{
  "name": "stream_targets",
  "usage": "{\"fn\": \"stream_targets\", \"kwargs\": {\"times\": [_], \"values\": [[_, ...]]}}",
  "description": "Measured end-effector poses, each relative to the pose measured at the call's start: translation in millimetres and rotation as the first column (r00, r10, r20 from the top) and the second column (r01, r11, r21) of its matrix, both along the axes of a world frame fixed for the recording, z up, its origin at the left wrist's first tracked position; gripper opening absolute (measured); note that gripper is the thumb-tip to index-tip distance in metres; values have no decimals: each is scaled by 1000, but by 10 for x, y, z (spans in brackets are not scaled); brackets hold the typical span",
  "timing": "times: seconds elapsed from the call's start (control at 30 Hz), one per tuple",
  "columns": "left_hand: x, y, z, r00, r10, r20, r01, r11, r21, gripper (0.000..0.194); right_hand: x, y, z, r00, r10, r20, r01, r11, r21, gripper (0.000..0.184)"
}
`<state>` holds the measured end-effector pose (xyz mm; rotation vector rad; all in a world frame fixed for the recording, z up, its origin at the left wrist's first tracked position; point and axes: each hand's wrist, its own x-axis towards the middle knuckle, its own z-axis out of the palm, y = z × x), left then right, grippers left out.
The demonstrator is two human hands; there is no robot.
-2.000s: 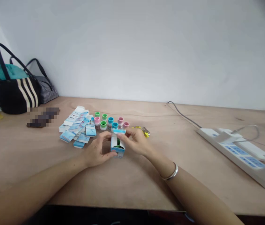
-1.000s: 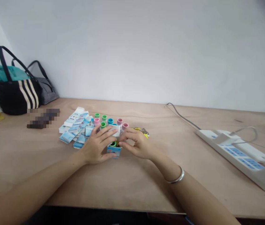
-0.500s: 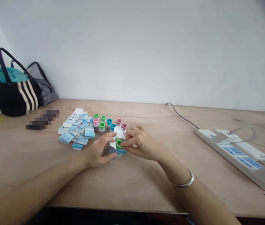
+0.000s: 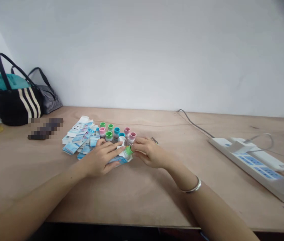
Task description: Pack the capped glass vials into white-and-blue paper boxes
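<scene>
My left hand (image 4: 101, 159) lies over a small blue and white carton (image 4: 121, 160) tipped on its side on the wooden table (image 4: 142, 190), its fingers curled on it. My right hand (image 4: 149, 154) pinches a green-capped little bottle (image 4: 127, 151) at the carton's open end, its white flaps standing up. Just behind stand several small bottles with pink, green and blue caps (image 4: 117, 131). A heap of flat blue and white cartons (image 4: 80, 139) lies to their left.
A black striped bag (image 4: 16, 98) and a grey striped pouch (image 4: 48, 94) stand at the back left by the wall. A white power strip (image 4: 257, 164) with its cable lies at the right. A dark blurred object (image 4: 45, 128) rests near the bag.
The carton stood upright with the green-capped bottle inside; now it lies tipped on its side and my right hand grips the bottle's cap end at the opening.
</scene>
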<state>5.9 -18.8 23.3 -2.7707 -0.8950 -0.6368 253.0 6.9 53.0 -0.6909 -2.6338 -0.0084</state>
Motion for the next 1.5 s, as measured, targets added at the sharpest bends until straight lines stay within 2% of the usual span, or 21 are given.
{"fn": "stream_targets", "kwargs": {"times": [0.17, 0.27, 0.37, 0.47, 0.6, 0.67, 0.73, 0.8, 0.9, 0.97, 1.1, 1.27, 1.33, 1.43, 1.5], "values": [[-15, -16, -8, 998, -61, -34, 57, 991, -120, 53, 193, 98, 101, 1000, -11, 29, 15, 991, -131, 13], [-27, -15, -3, 994, -106, 12, 107, 978, -177, 56, 259, 144, 123, 997, -71, -12, 69, 988, -140, 13], [-35, -4, -12, 990, -130, 59, 139, 969, -206, 57, 211, 165, 77, 987, -129, -94, 124, 990, -60, 12], [-43, 10, -34, 985, -139, 102, 159, 961, -227, 58, 55, 165, -15, 971, -185, -154, 198, 977, 76, 12], [-58, 17, -50, 976, -149, 158, 182, 957, -224, 54, -184, 158, -130, 969, -223, -109, 243, 941, 236, 15], [-64, 11, -46, 972, -164, 166, 199, 954, -224, 51, -252, 154, -162, 962, -253, -106, 272, 927, 257, 16], [-65, -2, -38, 970, -174, 171, 210, 952, -221, 49, -259, 148, -166, 940, -315, -134, 338, 918, 207, 14], [-61, -17, -35, 970, -162, 182, 200, 956, -215, 48, -211, 138, -143, 910, -395, -129, 408, 908, 97, 13], [-47, -20, -55, 972, -136, 194, 175, 964, -203, 45, -94, 130, -92, 884, -467, 13, 467, 881, -75, 18], [-40, -1, -78, 971, -143, 192, 180, 965, -193, 42, -33, 138, -79, 862, -490, 127, 504, 853, -135, 20], [-46, 32, -92, 972, -123, 200, 160, 971, -177, 39, 34, 193, -118, 818, -523, 239, 563, 814, -147, 19], [-85, 9, -48, 985, -78, 156, 112, 968, -226, 52, 130, 256, -124, 748, -608, 268, 650, 752, -107, 21], [-93, 6, -51, 990, -40, 138, 72, 969, -236, 56, 144, 249, -94, 772, -596, 221, 630, 766, -132, 21], [-100, 12, -60, 993, 17, 120, 7, 980, -198, 56, 80, 193, -61, 850, -507, 143, 526, 831, -181, 19], [-113, 10, -44, 993, 13, 114, 8, 982, -187, 54, -11, 143, -73, 869, -476, 135, 493, 853, -170, 18]]}}
